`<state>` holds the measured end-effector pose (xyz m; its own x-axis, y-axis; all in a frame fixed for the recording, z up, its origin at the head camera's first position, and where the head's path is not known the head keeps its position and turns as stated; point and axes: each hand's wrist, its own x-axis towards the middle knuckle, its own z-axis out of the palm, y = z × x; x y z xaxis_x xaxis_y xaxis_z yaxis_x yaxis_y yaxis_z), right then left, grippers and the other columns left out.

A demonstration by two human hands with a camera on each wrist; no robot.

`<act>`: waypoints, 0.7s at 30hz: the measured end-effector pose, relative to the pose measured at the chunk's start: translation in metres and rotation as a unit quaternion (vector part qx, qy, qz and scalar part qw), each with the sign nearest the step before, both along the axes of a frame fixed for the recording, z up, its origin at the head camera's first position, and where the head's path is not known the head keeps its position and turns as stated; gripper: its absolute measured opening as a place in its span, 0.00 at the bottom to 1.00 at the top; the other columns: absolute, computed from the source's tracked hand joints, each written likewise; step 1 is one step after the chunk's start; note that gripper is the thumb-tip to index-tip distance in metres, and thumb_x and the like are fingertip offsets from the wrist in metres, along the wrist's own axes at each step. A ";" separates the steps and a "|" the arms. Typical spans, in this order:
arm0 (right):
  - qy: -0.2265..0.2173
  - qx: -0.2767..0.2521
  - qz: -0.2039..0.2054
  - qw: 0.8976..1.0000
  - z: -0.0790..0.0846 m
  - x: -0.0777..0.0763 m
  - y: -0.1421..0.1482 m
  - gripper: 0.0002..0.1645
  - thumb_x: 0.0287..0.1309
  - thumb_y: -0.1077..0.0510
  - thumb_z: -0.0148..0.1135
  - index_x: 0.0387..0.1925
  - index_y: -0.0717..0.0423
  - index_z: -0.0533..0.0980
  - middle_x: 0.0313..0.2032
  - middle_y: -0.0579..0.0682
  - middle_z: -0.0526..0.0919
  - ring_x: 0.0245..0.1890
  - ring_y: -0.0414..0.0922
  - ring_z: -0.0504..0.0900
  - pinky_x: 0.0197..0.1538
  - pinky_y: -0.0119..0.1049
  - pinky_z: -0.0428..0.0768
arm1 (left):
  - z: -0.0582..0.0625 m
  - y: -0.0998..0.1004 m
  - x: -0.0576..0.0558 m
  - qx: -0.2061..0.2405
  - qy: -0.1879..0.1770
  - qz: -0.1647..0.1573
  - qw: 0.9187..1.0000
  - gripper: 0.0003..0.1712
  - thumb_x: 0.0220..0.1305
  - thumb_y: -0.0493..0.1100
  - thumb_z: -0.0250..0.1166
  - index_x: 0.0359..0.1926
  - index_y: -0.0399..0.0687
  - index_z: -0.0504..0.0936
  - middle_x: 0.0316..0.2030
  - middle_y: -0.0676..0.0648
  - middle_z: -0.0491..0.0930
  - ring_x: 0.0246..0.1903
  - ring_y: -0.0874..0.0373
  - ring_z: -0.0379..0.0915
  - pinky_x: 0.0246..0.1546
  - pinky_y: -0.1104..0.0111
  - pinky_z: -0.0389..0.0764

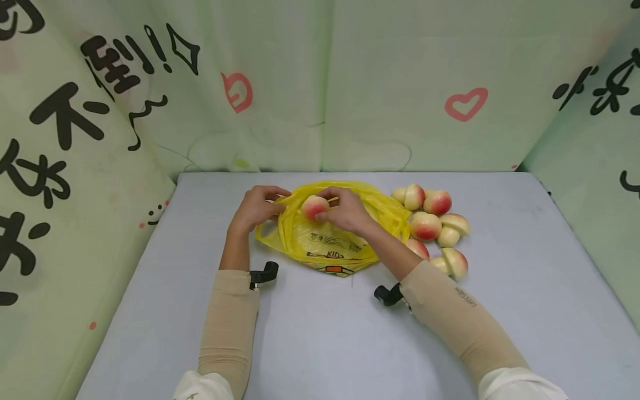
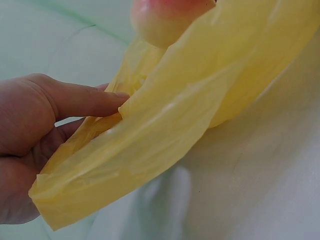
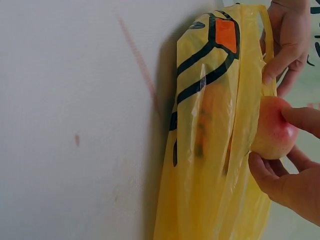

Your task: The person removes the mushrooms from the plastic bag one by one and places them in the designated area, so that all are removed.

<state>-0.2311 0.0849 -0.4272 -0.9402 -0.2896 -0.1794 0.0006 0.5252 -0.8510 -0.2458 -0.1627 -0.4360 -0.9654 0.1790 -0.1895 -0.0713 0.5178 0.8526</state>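
Note:
A yellow plastic bag (image 1: 345,253) with printed pictures and letters lies with its mouth spread. My left hand (image 1: 258,210) pinches the bag's left rim, thumb and finger close together on the film in the left wrist view. Over the bag's mouth, my right hand (image 1: 347,211) holds a mushroom (image 1: 314,208) with a rounded cream-and-red cap. Thumb and fingers grip it from opposite sides in the right wrist view; its stem does not show. The bag film (image 2: 185,105) partly covers the mushroom's cap (image 2: 167,22) in the left wrist view.
Several more cream-and-red mushrooms (image 1: 426,226) are grouped right of the bag, some with stems showing; my right forearm passes in front of part of the group. A pale table (image 1: 320,344) is backed by a light green curtain (image 1: 390,72).

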 end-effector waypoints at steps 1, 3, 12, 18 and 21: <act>0.000 -0.003 0.001 1.000 0.001 0.001 0.002 0.30 0.60 0.56 0.76 0.62 0.53 0.78 0.61 0.53 0.79 0.61 0.53 0.79 0.64 0.46 0.83 | 0.000 0.000 0.000 -0.001 -0.001 0.001 1.000 0.18 0.71 0.36 0.65 0.60 0.47 0.85 0.56 0.40 0.82 0.47 0.46 0.84 0.45 0.61 0.91; 0.002 -0.005 0.002 1.000 0.003 0.002 0.006 0.30 0.60 0.55 0.76 0.63 0.53 0.78 0.61 0.53 0.78 0.62 0.53 0.79 0.64 0.47 0.83 | 0.000 0.000 0.000 -0.001 -0.001 0.001 1.000 0.18 0.71 0.36 0.65 0.60 0.47 0.85 0.57 0.40 0.82 0.47 0.46 0.84 0.45 0.61 0.91; 0.018 -0.016 -0.006 1.000 0.018 0.010 0.030 0.30 0.59 0.56 0.76 0.63 0.53 0.78 0.61 0.54 0.79 0.63 0.55 0.79 0.62 0.50 0.84 | 0.001 0.001 0.000 0.004 0.002 0.000 1.000 0.18 0.71 0.35 0.65 0.60 0.47 0.85 0.57 0.40 0.82 0.47 0.46 0.85 0.43 0.61 0.91; 0.015 -0.017 -0.008 1.000 0.029 0.018 0.051 0.29 0.60 0.55 0.76 0.62 0.51 0.78 0.61 0.53 0.80 0.63 0.55 0.79 0.64 0.52 0.83 | -0.001 0.000 0.001 0.006 0.004 -0.002 1.000 0.18 0.71 0.35 0.66 0.60 0.46 0.85 0.56 0.39 0.82 0.46 0.46 0.85 0.43 0.62 0.91; 0.024 -0.011 -0.011 1.000 0.032 0.023 0.064 0.29 0.60 0.55 0.76 0.62 0.51 0.78 0.62 0.54 0.80 0.64 0.56 0.79 0.65 0.52 0.82 | -0.001 0.000 0.001 0.006 0.002 -0.003 1.000 0.19 0.71 0.35 0.65 0.60 0.46 0.85 0.56 0.39 0.82 0.46 0.46 0.85 0.43 0.62 0.91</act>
<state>-0.2081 0.1484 -0.3952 -0.9540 -0.2715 -0.1276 -0.0290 0.5067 -0.8616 -0.2446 -0.1628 -0.4373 -0.9654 0.1861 -0.1828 -0.0647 0.5080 0.8589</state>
